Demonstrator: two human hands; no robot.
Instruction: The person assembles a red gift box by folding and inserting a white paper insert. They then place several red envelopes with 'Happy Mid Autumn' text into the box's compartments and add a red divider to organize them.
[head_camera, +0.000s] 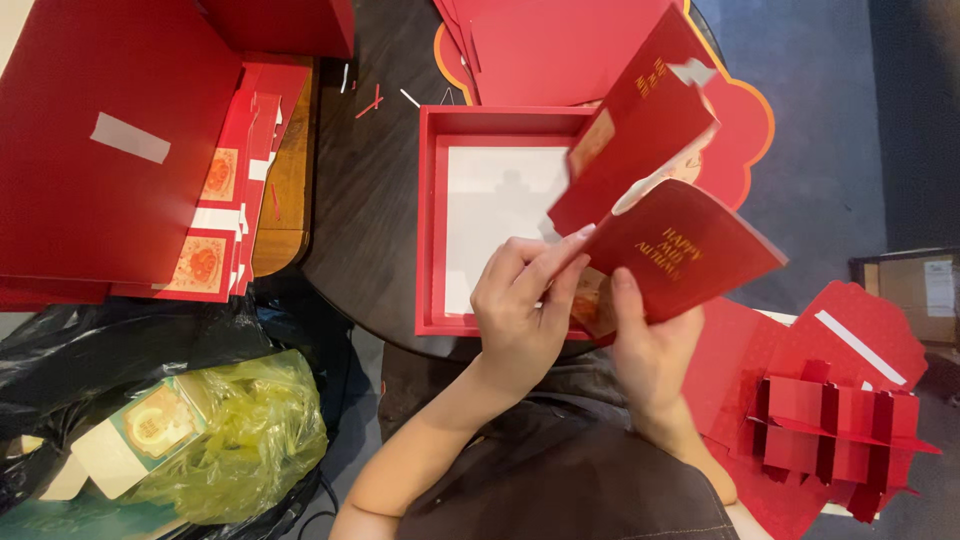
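My left hand (525, 300) and my right hand (650, 345) both hold a folded red card sleeve (665, 190) with gold lettering, above the near right corner of an open red box (432, 220) with a white floor. The sleeve is bent, its upper flap raised and tilted, its lower flap under my right thumb. My left fingers pinch the sleeve's inner edge near the fold. A strip of white tape (692, 72) shows at the sleeve's top corner.
A dark round table (375, 190) bears the box. Stacks of flat red card (110, 150) lie at the left, more red sheets (560, 45) at the back. A red card divider grid (835, 435) sits lower right. A black bag holding a yellow-green plastic bag (245, 430) is lower left.
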